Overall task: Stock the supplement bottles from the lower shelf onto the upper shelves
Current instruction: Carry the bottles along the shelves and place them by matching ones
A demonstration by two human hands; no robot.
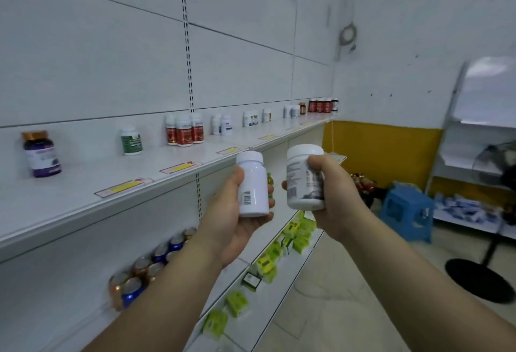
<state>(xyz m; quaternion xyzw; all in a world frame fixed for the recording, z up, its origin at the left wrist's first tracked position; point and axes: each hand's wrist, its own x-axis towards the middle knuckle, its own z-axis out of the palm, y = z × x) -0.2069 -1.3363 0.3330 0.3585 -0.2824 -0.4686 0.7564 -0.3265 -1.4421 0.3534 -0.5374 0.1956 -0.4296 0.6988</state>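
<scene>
Holding 2 white supplement bottles upright before the upper shelf (pixel 83 192), I have my left grip (pixel 234 212) curled round the slimmer bottle (pixel 252 186), barcode facing me, and my right grip (pixel 332 198) wrapped round the wider bottle (pixel 303 178) with its printed label. Both bottles are in the air just off the shelf's front edge, near each other but apart, above the lower shelf (pixel 259 312) of green boxes (pixel 279 254) and cans (pixel 156 256).

Glossy white plastic bottles (pixel 253 188), smooth shelf (pixel 83 192)
</scene>
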